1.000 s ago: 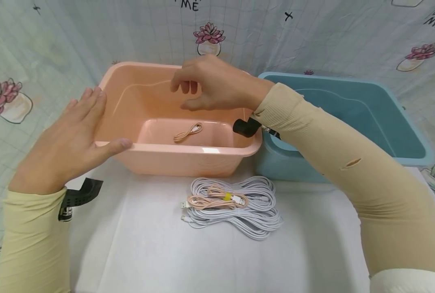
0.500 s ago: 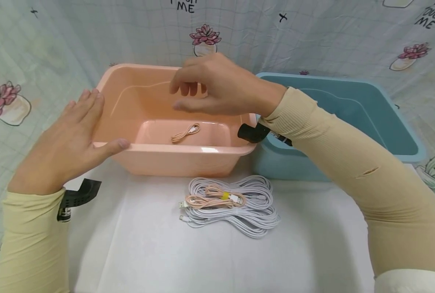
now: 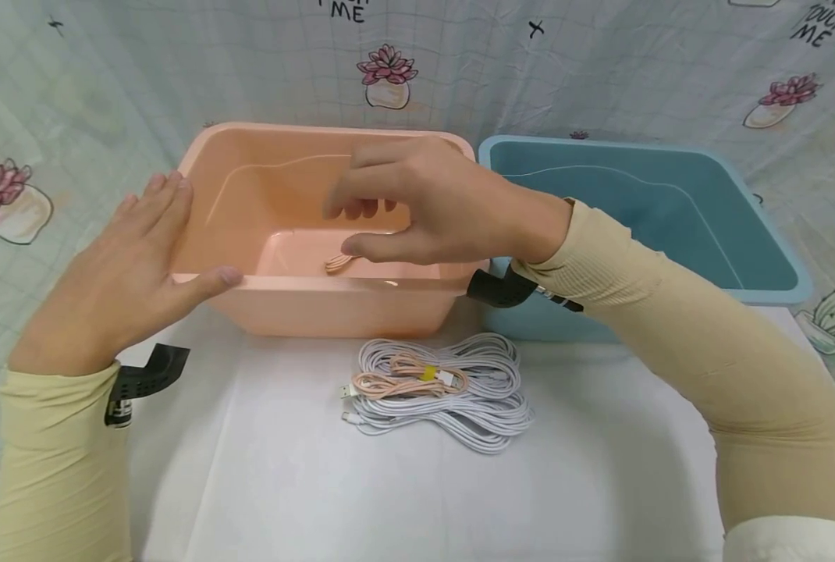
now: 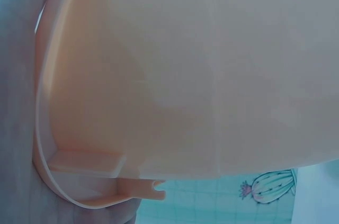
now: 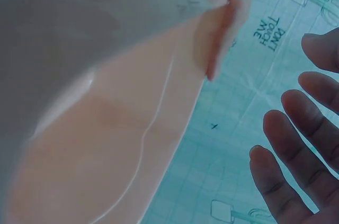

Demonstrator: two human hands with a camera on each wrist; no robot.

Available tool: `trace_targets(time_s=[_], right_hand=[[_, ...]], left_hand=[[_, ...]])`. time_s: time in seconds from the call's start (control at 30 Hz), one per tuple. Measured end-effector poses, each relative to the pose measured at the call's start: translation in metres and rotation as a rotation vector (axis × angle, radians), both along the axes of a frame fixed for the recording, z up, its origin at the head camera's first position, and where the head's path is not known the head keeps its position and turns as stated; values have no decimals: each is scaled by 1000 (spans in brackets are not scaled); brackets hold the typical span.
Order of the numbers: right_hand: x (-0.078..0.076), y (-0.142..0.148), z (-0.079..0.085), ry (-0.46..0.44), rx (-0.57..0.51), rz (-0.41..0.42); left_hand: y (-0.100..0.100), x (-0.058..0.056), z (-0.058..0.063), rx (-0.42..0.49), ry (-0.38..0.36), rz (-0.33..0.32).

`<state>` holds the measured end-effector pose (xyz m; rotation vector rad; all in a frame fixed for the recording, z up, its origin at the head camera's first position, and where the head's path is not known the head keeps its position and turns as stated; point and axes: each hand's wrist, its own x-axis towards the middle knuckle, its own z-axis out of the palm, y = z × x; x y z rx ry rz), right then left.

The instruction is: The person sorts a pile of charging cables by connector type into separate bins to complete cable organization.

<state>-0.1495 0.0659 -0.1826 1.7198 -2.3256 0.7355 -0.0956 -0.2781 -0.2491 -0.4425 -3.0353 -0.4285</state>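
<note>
We rest our left hand [image 3: 124,279], relaxed, on peach tub [image 3: 340,311] | our right hand [image 3: 428,204], released, overhangs it, partly hiding coiled cable [image 3: 337,264]

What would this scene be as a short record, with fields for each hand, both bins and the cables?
Left hand: touching the left end of the peach bin
Right hand: above the peach bin, fingers loosely bent, nothing held
Inside peach bin: small peach cable, partly hidden by right hand
Right of peach bin: teal bin
Front of bins: white cable bundle, yellow-banded peach cable on top
</note>
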Motion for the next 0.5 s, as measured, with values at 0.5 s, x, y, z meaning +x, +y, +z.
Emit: trace_targets(time_s=[0.5], right_hand=[[37, 12, -24, 0, -52, 185]], left_hand=[[0, 0, 0, 20, -6, -5]])
